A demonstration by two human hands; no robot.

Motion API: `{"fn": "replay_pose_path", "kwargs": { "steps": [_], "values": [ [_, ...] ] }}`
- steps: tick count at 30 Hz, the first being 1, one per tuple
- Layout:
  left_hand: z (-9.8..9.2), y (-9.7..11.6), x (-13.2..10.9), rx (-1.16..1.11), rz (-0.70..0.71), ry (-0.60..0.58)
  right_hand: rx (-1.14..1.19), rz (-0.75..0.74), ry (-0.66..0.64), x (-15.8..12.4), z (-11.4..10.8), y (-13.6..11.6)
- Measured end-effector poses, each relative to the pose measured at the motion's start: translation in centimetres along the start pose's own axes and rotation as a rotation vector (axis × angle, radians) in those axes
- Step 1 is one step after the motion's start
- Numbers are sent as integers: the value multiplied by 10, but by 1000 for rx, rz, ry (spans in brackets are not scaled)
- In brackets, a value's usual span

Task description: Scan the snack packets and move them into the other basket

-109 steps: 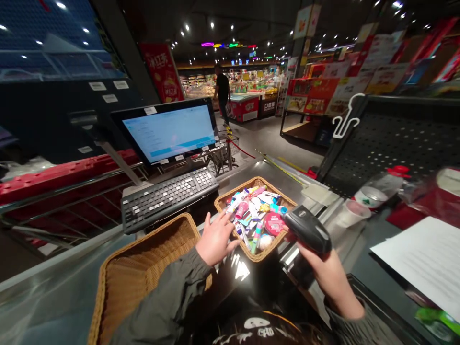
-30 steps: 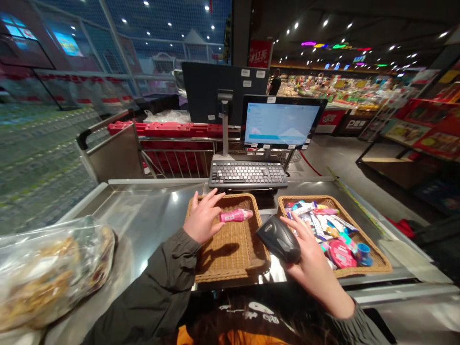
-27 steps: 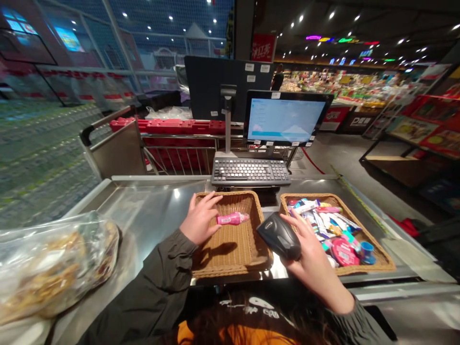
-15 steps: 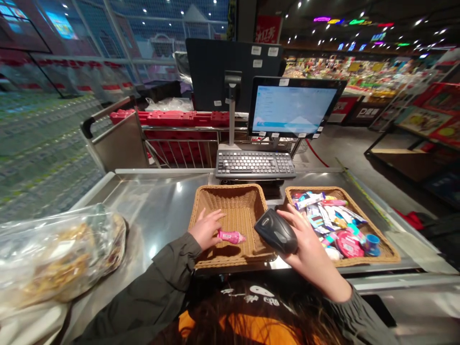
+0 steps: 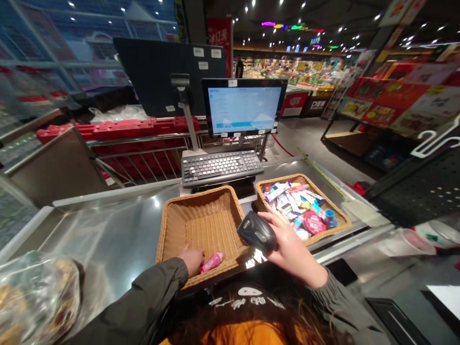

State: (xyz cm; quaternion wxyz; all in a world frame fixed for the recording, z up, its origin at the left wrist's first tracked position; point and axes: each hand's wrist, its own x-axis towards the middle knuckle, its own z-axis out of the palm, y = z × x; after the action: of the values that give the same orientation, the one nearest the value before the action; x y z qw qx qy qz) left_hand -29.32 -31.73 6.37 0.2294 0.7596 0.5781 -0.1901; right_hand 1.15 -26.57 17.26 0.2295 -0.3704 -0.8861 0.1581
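Observation:
My left hand point(image 5: 191, 259) is low in the near corner of the otherwise bare left wicker basket point(image 5: 168, 211). Its curled fingers are closed on the end of a small pink tube point(image 5: 212, 262) lying on the basket floor. My right hand point(image 5: 289, 244) grips a black barcode scanner point(image 5: 257, 232) over the gap between the two baskets, its head pointing left toward the tube. The right wicker basket point(image 5: 339, 218) is full of several small colourful packets and tubes point(image 5: 294, 203).
A keyboard point(image 5: 221, 166) and lit monitor point(image 5: 244, 106) stand behind the baskets on the steel counter point(image 5: 108, 235). A plastic bag of food point(image 5: 32, 297) lies at the near left. A black perforated panel point(image 5: 424, 187) and a cup point(image 5: 406, 242) are on the right.
My left hand drew the pink tube back from the middle of the left basket to its near corner and lowered it. My right hand kept the scanner. The view swung right.

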Motion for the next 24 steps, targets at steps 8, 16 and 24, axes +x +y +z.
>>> {"fn": "replay_pose_path", "kwargs": {
  "steps": [8, 16, 24],
  "values": [
    [-75, 21, -26, 107, 164, 235, -96, 135, 268, -33, -28, 58],
    [-176, 98, 50, 92, 301, 628, -187, 284, 564, -67, -58, 107],
    [-174, 165, 177, 182, 301, 787, -123, 336, 526, -76, -70, 123]
  ]
}}
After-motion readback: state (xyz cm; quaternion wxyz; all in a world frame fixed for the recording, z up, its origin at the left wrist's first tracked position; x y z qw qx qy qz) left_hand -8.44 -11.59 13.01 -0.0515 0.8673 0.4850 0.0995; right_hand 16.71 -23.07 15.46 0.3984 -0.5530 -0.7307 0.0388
